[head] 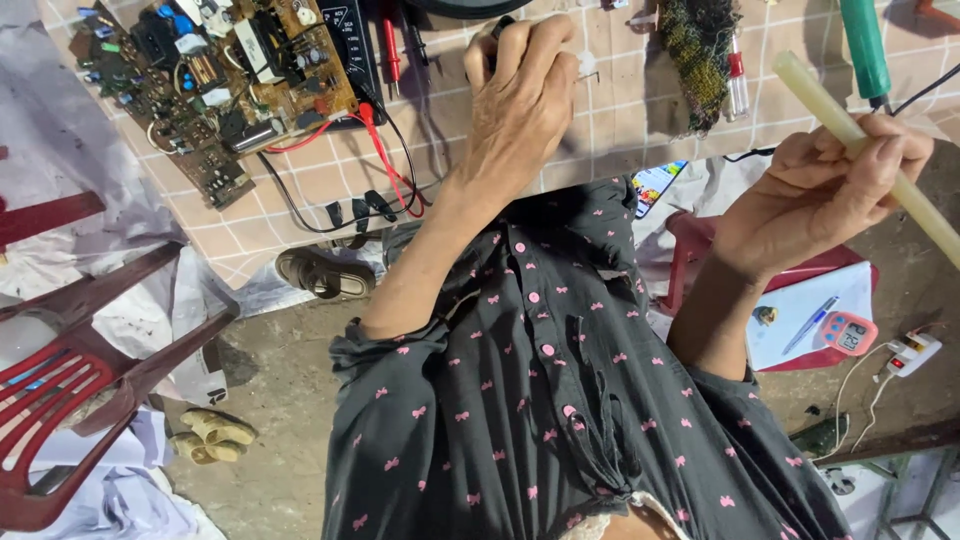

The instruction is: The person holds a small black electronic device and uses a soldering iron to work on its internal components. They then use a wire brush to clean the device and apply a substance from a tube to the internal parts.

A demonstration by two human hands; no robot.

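- Gripping a pale glue stick (868, 150), the right hand (815, 195) hovers off the table (620, 120) edge.
- Left hand (520, 100) rests on the table, fingers curled around a small dark object; I cannot tell what.
- Circuit board (215, 75) lies on the table, well apart from that hand.
- Red and black probe leads (385, 165) trail between them.

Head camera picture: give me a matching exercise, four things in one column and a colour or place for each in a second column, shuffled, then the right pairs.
Things:
1. circuit board
2. pale stick
3. plastic chair
4. sandal

Descriptions:
A. dark red, on the floor at the picture's left edge
B. held in the right hand
C. on the floor just below the table's edge
D. lying on the tiled table, with red and black leads beside it

Pairs: 1-D, 2-B, 3-A, 4-C
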